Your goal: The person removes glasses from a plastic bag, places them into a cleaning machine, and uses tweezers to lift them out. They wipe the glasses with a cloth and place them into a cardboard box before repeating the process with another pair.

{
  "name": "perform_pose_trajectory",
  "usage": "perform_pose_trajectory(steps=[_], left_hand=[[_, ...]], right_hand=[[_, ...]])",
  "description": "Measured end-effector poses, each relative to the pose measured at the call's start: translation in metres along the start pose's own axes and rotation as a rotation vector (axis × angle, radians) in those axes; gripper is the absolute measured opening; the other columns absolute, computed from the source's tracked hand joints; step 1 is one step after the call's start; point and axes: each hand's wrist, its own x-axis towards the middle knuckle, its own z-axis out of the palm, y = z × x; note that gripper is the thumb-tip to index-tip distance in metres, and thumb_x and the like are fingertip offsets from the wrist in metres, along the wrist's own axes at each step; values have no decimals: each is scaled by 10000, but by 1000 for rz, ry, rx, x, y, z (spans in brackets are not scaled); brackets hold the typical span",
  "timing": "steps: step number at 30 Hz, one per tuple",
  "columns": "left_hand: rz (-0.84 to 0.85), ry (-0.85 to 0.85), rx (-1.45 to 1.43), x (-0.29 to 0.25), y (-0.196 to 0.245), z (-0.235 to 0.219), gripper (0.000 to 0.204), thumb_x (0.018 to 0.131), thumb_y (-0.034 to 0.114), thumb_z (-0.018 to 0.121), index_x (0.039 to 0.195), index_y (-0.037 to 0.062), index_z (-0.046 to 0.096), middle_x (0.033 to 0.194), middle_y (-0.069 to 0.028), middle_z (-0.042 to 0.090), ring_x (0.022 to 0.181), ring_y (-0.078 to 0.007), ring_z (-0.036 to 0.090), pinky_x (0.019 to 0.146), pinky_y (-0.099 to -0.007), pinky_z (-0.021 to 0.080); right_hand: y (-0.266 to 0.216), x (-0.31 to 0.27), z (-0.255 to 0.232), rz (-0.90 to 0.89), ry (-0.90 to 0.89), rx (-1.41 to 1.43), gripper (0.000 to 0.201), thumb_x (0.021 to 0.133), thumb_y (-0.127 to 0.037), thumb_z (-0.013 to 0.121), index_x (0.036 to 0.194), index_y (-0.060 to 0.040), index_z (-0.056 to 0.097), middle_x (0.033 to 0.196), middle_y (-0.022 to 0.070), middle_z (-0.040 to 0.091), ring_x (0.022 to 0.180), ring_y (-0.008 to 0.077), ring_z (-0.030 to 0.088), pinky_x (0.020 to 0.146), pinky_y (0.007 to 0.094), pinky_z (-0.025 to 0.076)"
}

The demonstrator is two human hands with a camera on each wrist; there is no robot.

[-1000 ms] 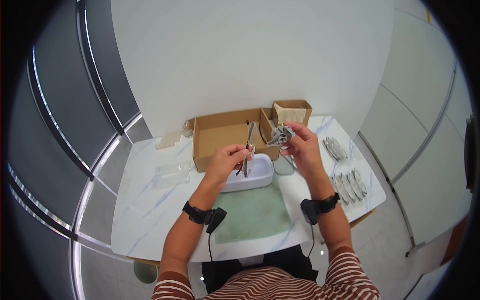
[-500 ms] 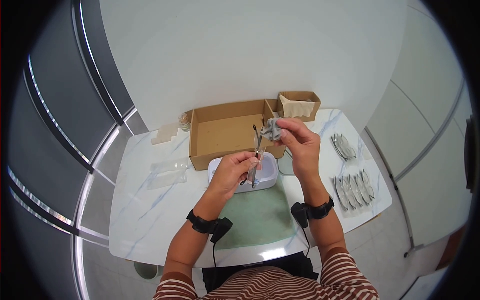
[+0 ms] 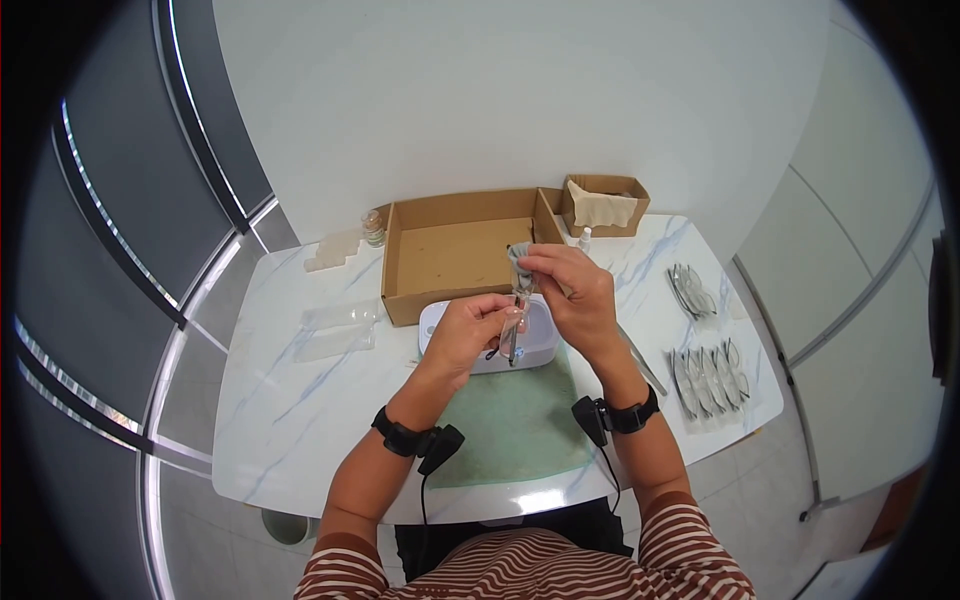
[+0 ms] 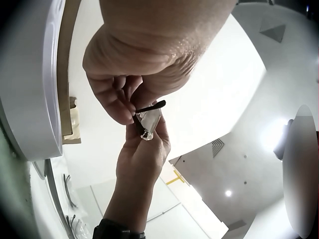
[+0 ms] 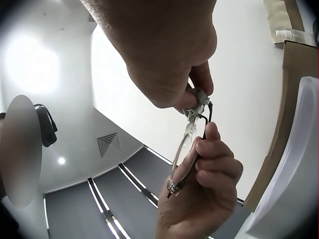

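In the head view my left hand [image 3: 462, 338] grips a pair of eyeglasses [image 3: 513, 340] over the pale basin [image 3: 430, 320]. The glasses stand on end, with a clear rim and dark temples. My right hand [image 3: 577, 295] pinches a crumpled grey cloth [image 3: 520, 265] at their upper end. Seen from the right wrist, the cloth [image 5: 200, 96] bunches between thumb and fingers, right at the clear frame and the dark temple tips. From the left wrist, one dark temple [image 4: 152, 106] sticks out past the left fingers. The lenses are mostly hidden by the hands.
Behind the basin stands an open cardboard box [image 3: 450, 250], with a smaller box [image 3: 642, 205] holding beige cloth at its right. Several eyeglasses [image 3: 708, 380] lie in a row on the right, another group [image 3: 690, 292] behind them. A green mat [image 3: 515, 430] lies in front.
My right hand has moved left with the grey cloth and brought it onto the upper end of the glasses. The left hand still holds the glasses over the basin.
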Motion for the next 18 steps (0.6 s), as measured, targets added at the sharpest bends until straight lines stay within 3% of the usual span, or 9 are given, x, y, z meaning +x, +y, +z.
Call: perform_pose_trajectory(steps=[4, 6, 7, 12, 18], left_hand=[[28, -9, 10, 6, -6, -10, 197, 1004, 157, 653, 1117, 12, 726, 898, -8, 697, 745, -62, 608, 633, -215, 468], [58, 38, -75, 7, -6, -8, 151, 1010, 110, 614, 1061, 17, 721, 905, -29, 716, 632, -56, 524, 559, -205, 377], [57, 45, -77, 7, -6, -10, 151, 1010, 110, 614, 1061, 17, 721, 905, -29, 716, 632, -56, 524, 559, -205, 377], [84, 70, -180, 5, 0, -12, 174, 1019, 98, 577, 1103, 29, 713, 962, -18, 712, 767, -88, 623, 679, -240, 493], [58, 112, -294, 5, -2, -20, 194, 1051, 163, 550, 1144, 50, 677, 992, -23, 717, 844, -104, 670, 748, -267, 542]], right_hand=[[-8, 1, 1, -84, -55, 51, 293, 794, 117, 679, 1024, -42, 762, 1066, 116, 750, 1023, 307, 719, 843, 376, 588], [-10, -1, 3, -90, -131, 94, 296, 789, 133, 670, 1008, -43, 764, 1047, 109, 759, 1070, 310, 720, 864, 376, 588], [-12, -2, 4, -89, -135, 100, 296, 789, 133, 670, 1008, -43, 764, 1047, 109, 759, 1070, 310, 720, 864, 376, 588], [-25, 0, 0, -105, -251, 167, 361, 747, 188, 649, 999, -34, 782, 1052, 112, 774, 1121, 323, 717, 907, 382, 595], [-26, -2, 1, -102, -320, 203, 307, 781, 139, 681, 985, -68, 780, 1053, 108, 766, 1132, 292, 712, 872, 368, 595]])
